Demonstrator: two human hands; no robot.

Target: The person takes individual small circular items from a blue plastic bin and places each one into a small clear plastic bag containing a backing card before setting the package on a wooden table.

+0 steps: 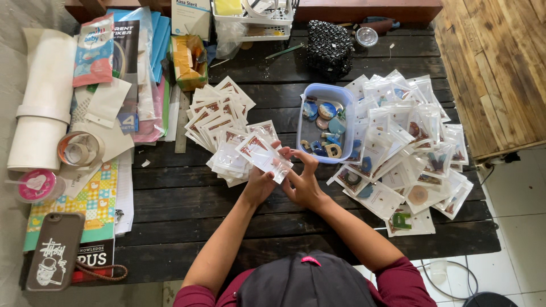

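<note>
My left hand [259, 185] and my right hand [301, 182] meet over the dark wooden table [187, 199], both pinching one small clear packet with a printed card [264, 153] by its lower end. Just left of it lies a spread of similar empty card packets [219, 122]. A pale blue plastic tub [329, 91] holding coloured resin pieces sits right beside my right hand. Beyond the tub, a heap of filled clear packets [406, 148] covers the right side of the table.
A roll of clear tape [79, 149], a white paper roll [40, 96], a phone in a brown case [54, 250], books and sticker packs crowd the left. A black beaded bag [329, 48] and a white basket [256, 20] stand at the back.
</note>
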